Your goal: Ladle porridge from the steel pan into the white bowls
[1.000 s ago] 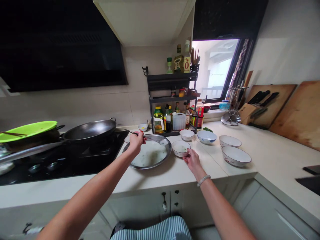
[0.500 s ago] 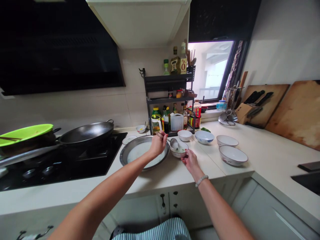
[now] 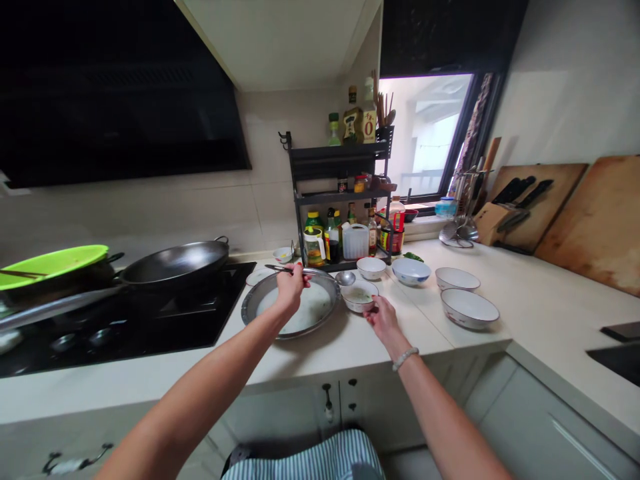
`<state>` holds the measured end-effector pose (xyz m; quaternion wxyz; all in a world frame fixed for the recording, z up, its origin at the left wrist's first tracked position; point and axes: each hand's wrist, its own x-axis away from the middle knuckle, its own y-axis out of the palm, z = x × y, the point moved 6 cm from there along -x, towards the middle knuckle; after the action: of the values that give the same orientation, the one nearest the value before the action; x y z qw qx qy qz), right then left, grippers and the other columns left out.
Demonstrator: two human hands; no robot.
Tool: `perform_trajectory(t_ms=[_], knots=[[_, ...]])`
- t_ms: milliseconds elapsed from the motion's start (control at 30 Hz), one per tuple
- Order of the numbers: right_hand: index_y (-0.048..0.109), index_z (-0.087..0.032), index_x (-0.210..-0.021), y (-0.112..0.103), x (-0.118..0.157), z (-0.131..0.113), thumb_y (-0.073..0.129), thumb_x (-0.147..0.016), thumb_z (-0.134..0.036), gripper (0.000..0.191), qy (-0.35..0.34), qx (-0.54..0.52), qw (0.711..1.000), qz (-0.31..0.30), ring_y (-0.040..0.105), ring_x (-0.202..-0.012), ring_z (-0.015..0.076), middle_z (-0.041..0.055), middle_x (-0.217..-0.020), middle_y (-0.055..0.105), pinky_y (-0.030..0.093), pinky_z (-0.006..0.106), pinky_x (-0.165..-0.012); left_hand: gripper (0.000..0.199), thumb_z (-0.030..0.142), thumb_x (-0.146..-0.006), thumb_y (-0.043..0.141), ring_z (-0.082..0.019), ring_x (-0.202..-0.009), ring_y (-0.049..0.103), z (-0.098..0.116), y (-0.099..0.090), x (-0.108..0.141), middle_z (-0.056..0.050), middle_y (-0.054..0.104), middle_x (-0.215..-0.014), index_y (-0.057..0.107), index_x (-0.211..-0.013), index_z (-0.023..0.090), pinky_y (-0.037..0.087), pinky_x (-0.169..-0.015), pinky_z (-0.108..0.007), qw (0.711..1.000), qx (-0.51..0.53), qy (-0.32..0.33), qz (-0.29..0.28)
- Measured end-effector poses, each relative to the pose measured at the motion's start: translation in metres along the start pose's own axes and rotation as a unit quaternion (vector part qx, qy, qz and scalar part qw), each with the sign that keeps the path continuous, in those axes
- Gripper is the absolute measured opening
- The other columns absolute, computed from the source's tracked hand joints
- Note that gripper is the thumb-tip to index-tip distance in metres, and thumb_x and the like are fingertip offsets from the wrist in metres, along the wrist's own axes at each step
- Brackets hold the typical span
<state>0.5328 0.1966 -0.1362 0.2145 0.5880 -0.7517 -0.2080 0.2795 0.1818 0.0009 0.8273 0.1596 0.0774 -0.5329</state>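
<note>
Ladle (image 3: 345,279), likely stiff, light, clasped by handle (image 3: 277,269) in left grip (image 3: 290,288); bowl (image 3: 357,307), likely fragile, edge-held in right grip (image 3: 383,317).

Five bowls (image 3: 356,308) stand lower right. Lower centre has one basin (image 3: 249,308) and one ladle (image 3: 345,278); far right, two cutting boards (image 3: 595,230).

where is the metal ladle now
In the head view, near the middle: the long-handled metal ladle is in the left hand, its scoop near the round steel basin and the small white bowl the right hand holds.
</note>
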Motion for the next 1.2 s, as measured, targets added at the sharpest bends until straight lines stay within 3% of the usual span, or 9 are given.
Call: perform_trajectory(t_ms=[100,233,367,467,600,800,1000,1200], knots=[[0.05,-0.022,-0.079,0.0,0.0,-0.001,0.069,-0.06,-0.034,0.029,0.004,0.002,1.0,0.004,0.05,-0.038,0.0102,-0.0064,-0.053,0.054,0.031,0.018,-0.034,0.016,0.024,-0.08,0.059,-0.011,-0.044,0.054,-0.003,-0.03,-0.007,0.004,0.054,-0.051,0.047,-0.071,0.021,0.041,-0.044,-0.02,0.998,0.038,-0.04,0.023],[0.05,-0.022,-0.078,0.0,0.001,-0.002,0.067,-0.061,-0.033,0.027,0.01,0.006,1.0,0.009,0.05,-0.038,0.0107,-0.0058,-0.052,0.054,0.032,0.018,-0.034,0.017,0.029,-0.08,0.06,-0.012,-0.036,0.049,0.006,-0.068,-0.008,0.005,0.054,-0.048,0.047,-0.072,0.022,0.04,-0.041,-0.022,0.999,-0.039,0.029,0.012],[0.05,-0.023,-0.079,0.001,0.003,-0.003,0.068,-0.06,-0.034,0.029,0.015,0.01,1.0,0.012,0.051,-0.038,0.0113,-0.0053,-0.052,0.055,0.031,0.018,-0.033,0.022,0.035,-0.081,0.06,-0.013,-0.035,0.051,0.014,-0.09,0.0,0.003,0.057,-0.047,0.049,-0.068,0.022,0.037,-0.04,-0.022,0.977,-0.186,0.101,-0.014],[0.05,-0.023,-0.079,0.001,0.003,-0.004,0.069,-0.06,-0.034,0.029,0.018,0.012,1.0,0.012,0.051,-0.039,0.0115,-0.0044,-0.054,0.056,0.031,0.018,-0.033,0.022,0.034,-0.082,0.06,-0.014,-0.036,0.053,0.014,-0.096,0.006,0.001,0.059,-0.048,0.051,-0.066,0.021,0.039,-0.043,-0.022,0.959,-0.256,0.119,-0.031],[0.049,-0.023,-0.08,0.0,0.003,-0.004,0.068,-0.061,-0.033,0.028,0.017,0.012,1.0,0.014,0.051,-0.039,0.0112,-0.0045,-0.054,0.055,0.031,0.018,-0.033,0.021,0.033,-0.082,0.06,-0.015,-0.036,0.054,0.009,-0.098,0.009,0.0,0.061,-0.048,0.052,-0.065,0.022,0.04,-0.044,-0.023,0.955,-0.272,0.117,-0.031],[0.049,-0.023,-0.079,0.0,0.003,-0.003,0.07,-0.062,-0.034,0.029,0.017,0.01,1.0,0.01,0.051,-0.04,0.0112,-0.0054,-0.053,0.053,0.032,0.018,-0.033,0.02,0.031,-0.079,0.058,-0.017,-0.038,0.056,0.01,-0.108,0.002,-0.001,0.058,-0.042,0.051,-0.062,0.022,0.041,-0.045,-0.023,0.966,-0.238,0.092,0.044],[0.049,-0.023,-0.08,0.0,0.003,-0.003,0.069,-0.064,-0.034,0.028,0.015,0.011,1.0,0.009,0.051,-0.04,0.0114,-0.0046,-0.054,0.055,0.031,0.018,-0.034,0.018,0.034,-0.077,0.056,-0.016,-0.037,0.054,0.0,-0.12,-0.009,0.0,0.056,-0.043,0.05,-0.065,0.021,0.041,-0.042,-0.024,0.982,-0.168,0.03,0.085],[0.049,-0.022,-0.079,0.001,0.003,-0.004,0.07,-0.064,-0.035,0.029,0.013,0.015,1.0,0.006,0.051,-0.039,0.0113,-0.0051,-0.052,0.053,0.031,0.018,-0.035,0.016,0.03,-0.074,0.057,-0.012,-0.034,0.049,-0.005,-0.121,-0.009,0.001,0.057,-0.045,0.049,-0.066,0.02,0.039,-0.039,-0.022,0.989,-0.102,-0.02,0.107]])
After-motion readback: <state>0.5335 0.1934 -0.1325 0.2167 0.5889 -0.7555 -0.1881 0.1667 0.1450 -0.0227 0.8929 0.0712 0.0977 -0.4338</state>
